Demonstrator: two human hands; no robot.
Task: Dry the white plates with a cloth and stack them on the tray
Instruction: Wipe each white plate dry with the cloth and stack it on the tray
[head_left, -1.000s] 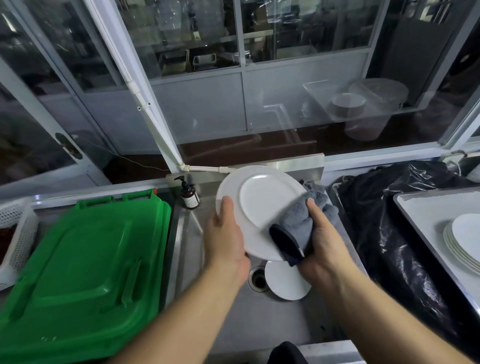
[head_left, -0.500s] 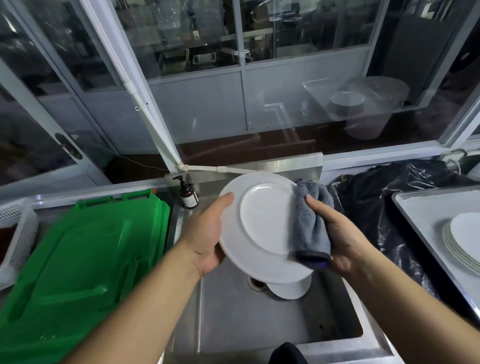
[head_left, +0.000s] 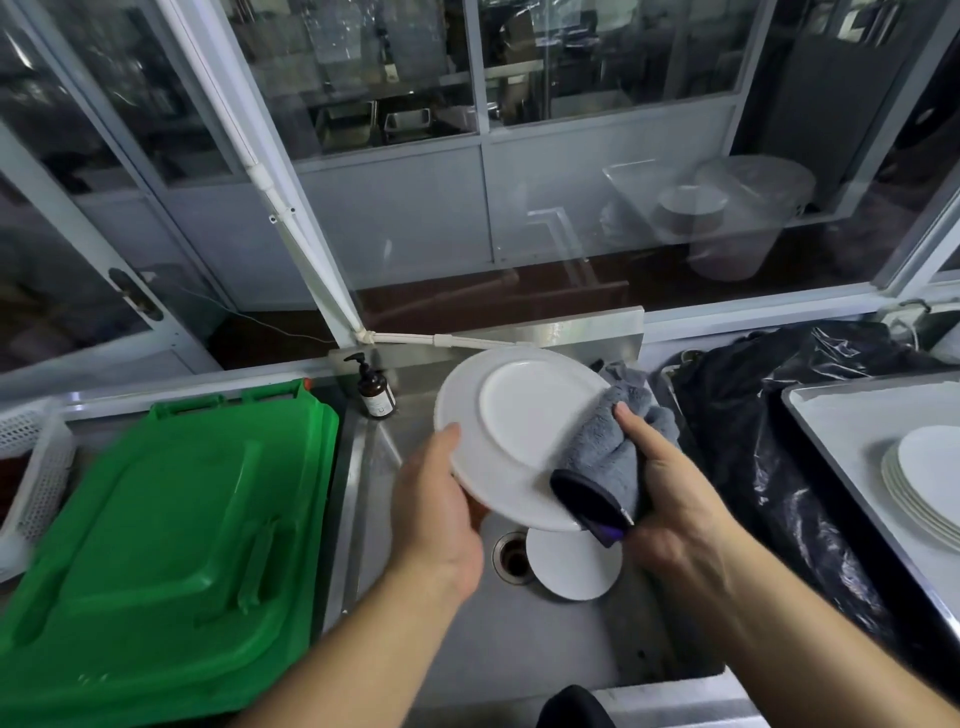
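Plate (head_left: 524, 431) sits tilted over the sink (head_left: 545, 649), my left hand (head_left: 434, 514) gripping its lower-left rim. In the last half second my right hand (head_left: 670, 483), clutching the cloth (head_left: 605, 452), has slid from the right rim down to the lower right edge. I judge this face nearly dry; the tray (head_left: 852, 431) stack (head_left: 924, 488) comes next, then the plate left in the sink.

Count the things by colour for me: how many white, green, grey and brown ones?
White: 3, the held plate, the sink plate, the plate stack
Green: 1, the bin lid
Grey: 1, the cloth
Brown: 1, the soap bottle
Total: 6
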